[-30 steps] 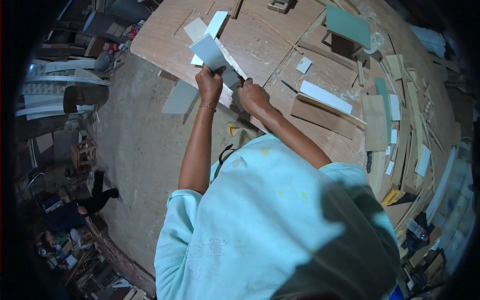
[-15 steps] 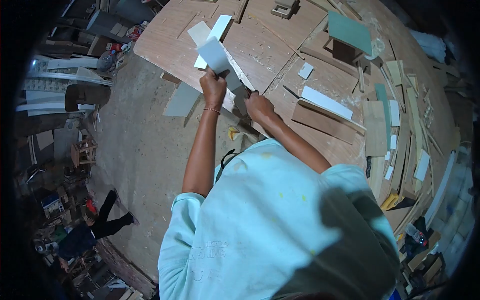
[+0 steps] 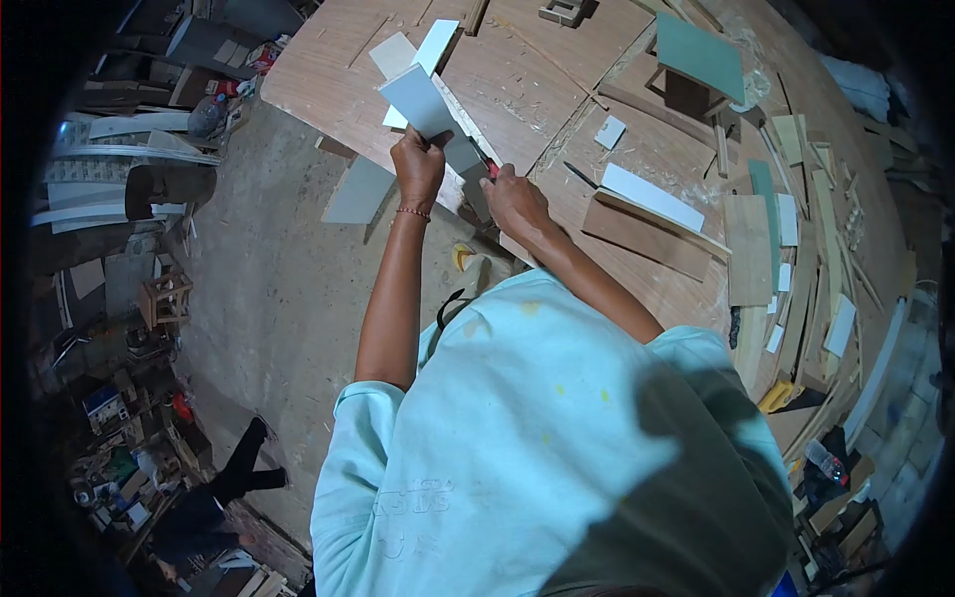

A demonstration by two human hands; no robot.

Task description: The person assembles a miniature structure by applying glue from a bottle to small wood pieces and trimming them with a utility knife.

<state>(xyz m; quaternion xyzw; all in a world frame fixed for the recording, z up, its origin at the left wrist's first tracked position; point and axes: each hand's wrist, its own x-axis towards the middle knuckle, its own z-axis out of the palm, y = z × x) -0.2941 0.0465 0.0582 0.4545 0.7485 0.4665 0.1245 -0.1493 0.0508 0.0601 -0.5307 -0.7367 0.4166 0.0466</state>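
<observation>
My left hand (image 3: 419,171) is closed around the lower part of a flat white board (image 3: 418,101), which stands tilted over the table's near edge. In my right hand (image 3: 515,199) is a slim red-handled tool (image 3: 490,168), its thin dark end pointing up and left toward the board. What kind of tool it is I cannot make out. A narrow white strip (image 3: 436,46) and a pale panel (image 3: 392,56) lie on the table beyond the board. To the right of my right hand are a dark pointed tool (image 3: 580,175) and a brown board (image 3: 642,237) with a white face piece (image 3: 653,197).
A small green-topped stool-like piece (image 3: 699,55) stands on the wooden table (image 3: 328,80). Wood strips (image 3: 824,259) and a yellow-handled saw (image 3: 778,396) lie on the right. Another pale panel (image 3: 356,194) is below the table edge. A person in dark clothes (image 3: 204,507) is at lower left.
The board has shifted slightly left and up in my left hand. My right hand has moved a little up, and the tool's red handle now shows. The other person has moved right and down.
</observation>
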